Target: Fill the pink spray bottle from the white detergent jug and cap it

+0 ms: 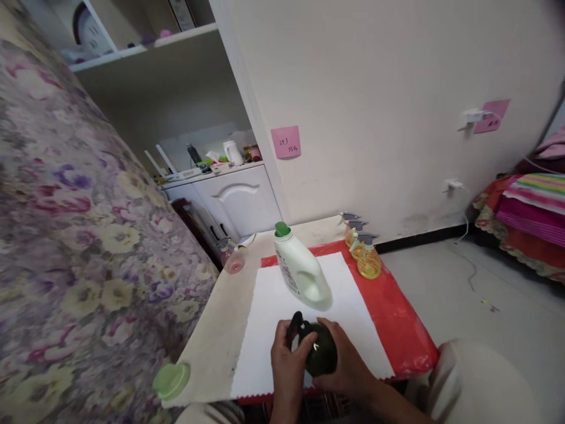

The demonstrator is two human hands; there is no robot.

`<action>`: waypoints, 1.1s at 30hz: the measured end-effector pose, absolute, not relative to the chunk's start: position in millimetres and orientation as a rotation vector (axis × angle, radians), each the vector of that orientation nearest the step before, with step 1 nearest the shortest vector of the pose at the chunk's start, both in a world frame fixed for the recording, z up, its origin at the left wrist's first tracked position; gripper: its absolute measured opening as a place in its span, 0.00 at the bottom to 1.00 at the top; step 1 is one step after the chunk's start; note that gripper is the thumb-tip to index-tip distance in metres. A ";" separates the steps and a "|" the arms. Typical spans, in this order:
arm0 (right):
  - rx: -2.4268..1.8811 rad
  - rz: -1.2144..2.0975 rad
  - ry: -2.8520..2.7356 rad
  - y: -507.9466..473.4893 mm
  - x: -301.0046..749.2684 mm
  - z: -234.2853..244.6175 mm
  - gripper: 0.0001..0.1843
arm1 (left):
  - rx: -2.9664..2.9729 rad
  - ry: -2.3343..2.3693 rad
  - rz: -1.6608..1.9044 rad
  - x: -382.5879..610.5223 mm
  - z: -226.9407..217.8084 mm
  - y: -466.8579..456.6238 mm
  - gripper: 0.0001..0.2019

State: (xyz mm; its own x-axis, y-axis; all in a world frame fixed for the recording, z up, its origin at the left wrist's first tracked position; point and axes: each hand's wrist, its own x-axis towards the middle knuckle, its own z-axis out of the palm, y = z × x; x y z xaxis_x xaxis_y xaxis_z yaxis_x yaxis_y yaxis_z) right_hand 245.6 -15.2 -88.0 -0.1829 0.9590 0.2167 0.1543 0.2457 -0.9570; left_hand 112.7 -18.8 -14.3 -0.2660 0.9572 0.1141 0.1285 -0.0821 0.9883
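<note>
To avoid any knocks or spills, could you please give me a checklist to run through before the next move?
1. Dark green bottle supported: ok, right hand grips it.
2. Black part secured to the bottle: cannot tell; left hand partly hides the join.
3. Pale green jug standing on the white sheet: ok.
4. Jug closed: not ok, green spout uncovered.
5. Light green cap clear of the table's edge: not ok, at the near left corner.

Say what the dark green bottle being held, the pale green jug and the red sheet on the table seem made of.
Dark green bottle: glossy, with a bright highlight; glass or plastic, unclear which.
Pale green jug: likely moulded plastic, smooth, its handle formed into the body.
Red sheet: probably thin plastic, shiny and wrinkled.
</note>
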 end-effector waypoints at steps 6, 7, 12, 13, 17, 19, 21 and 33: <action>-1.011 1.148 -1.558 -14.4 250.6 -86.8 0.55 | 1.193 1.417 1.407 112.3 -12.6 -17.2 0.14; -0.982 1.184 -1.552 -14.1 252.4 -84.2 0.54 | 1.165 1.382 1.383 110.1 -11.9 -16.0 0.15; -0.739 1.390 -1.470 -12.6 257.5 -72.5 0.52 | 1.166 1.178 1.211 99.6 -4.6 -14.0 0.19; -0.713 1.410 -1.456 -12.3 257.4 -71.3 0.52 | 1.179 1.161 1.201 98.6 -3.9 -14.9 0.20; -0.711 1.406 -1.457 -11.7 255.2 -70.9 0.52 | 1.214 1.125 1.234 98.7 -7.2 -18.6 0.21; -0.712 1.370 -1.475 -11.4 254.4 -73.0 0.53 | 1.244 1.112 1.238 100.3 -10.1 -18.9 0.19; -0.746 1.337 -1.494 -11.3 254.1 -75.9 0.54 | 1.263 1.146 1.248 101.5 -11.3 -18.2 0.17; -0.831 1.297 -1.503 -11.0 253.2 -77.1 0.52 | 1.318 1.174 1.262 101.3 -9.0 -22.6 0.16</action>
